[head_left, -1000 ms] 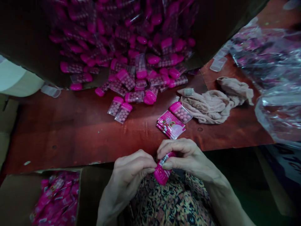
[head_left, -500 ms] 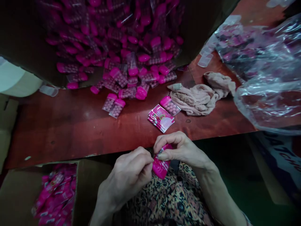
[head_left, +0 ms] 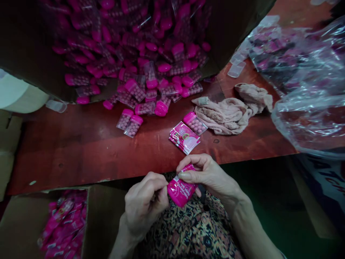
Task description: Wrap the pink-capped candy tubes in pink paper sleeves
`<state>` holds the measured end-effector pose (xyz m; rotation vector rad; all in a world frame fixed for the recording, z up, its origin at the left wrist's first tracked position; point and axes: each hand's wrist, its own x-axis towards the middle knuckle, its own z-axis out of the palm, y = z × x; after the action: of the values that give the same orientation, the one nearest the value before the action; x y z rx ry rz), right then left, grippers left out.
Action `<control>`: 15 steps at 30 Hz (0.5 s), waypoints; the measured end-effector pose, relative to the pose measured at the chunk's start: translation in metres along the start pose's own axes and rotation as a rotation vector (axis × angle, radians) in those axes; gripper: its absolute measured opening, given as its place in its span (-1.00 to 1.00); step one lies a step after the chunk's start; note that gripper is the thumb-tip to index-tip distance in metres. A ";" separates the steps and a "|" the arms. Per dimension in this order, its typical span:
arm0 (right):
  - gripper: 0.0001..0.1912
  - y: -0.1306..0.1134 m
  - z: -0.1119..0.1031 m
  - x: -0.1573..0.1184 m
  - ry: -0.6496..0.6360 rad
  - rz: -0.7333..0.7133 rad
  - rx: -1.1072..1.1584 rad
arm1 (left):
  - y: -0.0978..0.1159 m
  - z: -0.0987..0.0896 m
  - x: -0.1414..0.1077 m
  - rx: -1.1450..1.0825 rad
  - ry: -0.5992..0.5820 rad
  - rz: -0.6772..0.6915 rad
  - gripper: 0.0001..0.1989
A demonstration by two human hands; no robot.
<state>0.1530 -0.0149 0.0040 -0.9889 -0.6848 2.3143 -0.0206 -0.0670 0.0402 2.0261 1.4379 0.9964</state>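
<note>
A shiny pink packet [head_left: 182,190] is held at the table's front edge, over a patterned garment. My right hand [head_left: 208,176] grips its upper right part between thumb and fingers. My left hand [head_left: 147,198] is closed in a pinch at the packet's left edge. Just beyond the hands lies a small stack of pink printed sachets [head_left: 184,136], touching a clear pink-capped container of pink balls [head_left: 195,123]. Two similar containers [head_left: 129,123] lie side by side further left.
A large dark carton [head_left: 223,39] spills many pink-capped containers [head_left: 161,68] onto the red table [head_left: 88,147]. A crumpled cloth [head_left: 229,111] and clear plastic bag [head_left: 309,118] lie right. Lower left, a cardboard box [head_left: 99,216] holds pink packets [head_left: 66,226].
My left hand has moved slightly left. The packet has turned, showing more of its printed face, and my right hand still holds it.
</note>
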 end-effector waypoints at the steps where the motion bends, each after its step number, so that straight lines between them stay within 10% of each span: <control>1: -0.82 0.001 0.001 0.001 0.009 0.000 0.007 | -0.001 0.002 -0.003 0.003 0.017 -0.011 -0.86; 15: -0.86 0.004 0.013 0.008 0.114 -0.089 0.036 | -0.007 0.029 -0.018 -0.551 0.347 -0.455 -0.83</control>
<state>0.1372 -0.0158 0.0059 -1.0432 -0.6264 2.1681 -0.0062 -0.0807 0.0115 1.1130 1.4831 1.3845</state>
